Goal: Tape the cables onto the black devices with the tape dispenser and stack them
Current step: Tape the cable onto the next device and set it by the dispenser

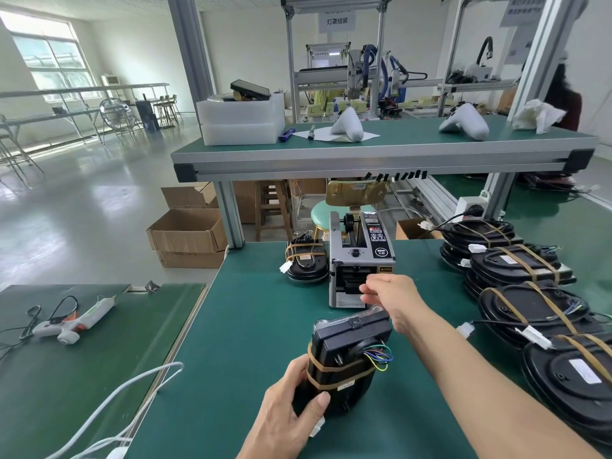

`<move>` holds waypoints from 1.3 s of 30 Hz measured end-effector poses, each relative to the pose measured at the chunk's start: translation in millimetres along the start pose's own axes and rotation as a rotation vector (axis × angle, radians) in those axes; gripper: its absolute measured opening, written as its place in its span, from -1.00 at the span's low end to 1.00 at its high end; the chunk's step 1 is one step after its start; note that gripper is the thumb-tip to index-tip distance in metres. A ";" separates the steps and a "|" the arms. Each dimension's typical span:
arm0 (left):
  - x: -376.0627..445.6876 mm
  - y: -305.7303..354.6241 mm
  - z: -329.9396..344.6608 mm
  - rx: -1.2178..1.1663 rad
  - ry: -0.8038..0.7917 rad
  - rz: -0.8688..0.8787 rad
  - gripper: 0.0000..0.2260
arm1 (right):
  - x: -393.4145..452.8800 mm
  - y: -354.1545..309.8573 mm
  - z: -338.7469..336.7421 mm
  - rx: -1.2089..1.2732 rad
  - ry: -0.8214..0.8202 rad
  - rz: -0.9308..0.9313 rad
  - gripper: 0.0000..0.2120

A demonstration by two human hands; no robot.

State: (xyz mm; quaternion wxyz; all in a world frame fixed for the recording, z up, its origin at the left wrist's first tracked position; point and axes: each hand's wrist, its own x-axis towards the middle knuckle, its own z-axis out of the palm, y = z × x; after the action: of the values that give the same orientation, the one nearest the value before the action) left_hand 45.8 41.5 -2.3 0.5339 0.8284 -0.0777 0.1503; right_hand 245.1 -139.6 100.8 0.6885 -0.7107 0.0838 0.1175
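My left hand (291, 405) grips a black device (344, 359) standing on edge on the green table (251, 326); brown tape bands wrap it and coloured wires stick out of its side. My right hand (387, 296) reaches to the mouth of the grey tape dispenser (361, 260), fingers pinched at the outlet; whether tape is between them cannot be told. A taped black device (306, 263) lies left of the dispenser. Several taped black devices (516, 270) with white connectors are stacked at the right.
A white cable (132, 389) runs over the table's left edge. A glue gun (69, 323) lies on the lower bench at left. A raised shelf (381, 150) with foam blocks and white parts crosses behind the dispenser. Cardboard boxes (188, 233) stand on the floor.
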 end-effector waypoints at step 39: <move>0.8 -1.2 0.8 -0.036 0.019 0.015 -0.52 | 35.2 9.3 34.5 0.011 0.289 0.111 -0.89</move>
State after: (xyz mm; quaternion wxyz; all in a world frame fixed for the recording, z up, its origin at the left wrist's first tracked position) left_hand 47.1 41.3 -3.4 0.5484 0.8166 -0.0814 0.1606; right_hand 274.5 -103.9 81.1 0.6657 -0.7107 0.2217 0.0515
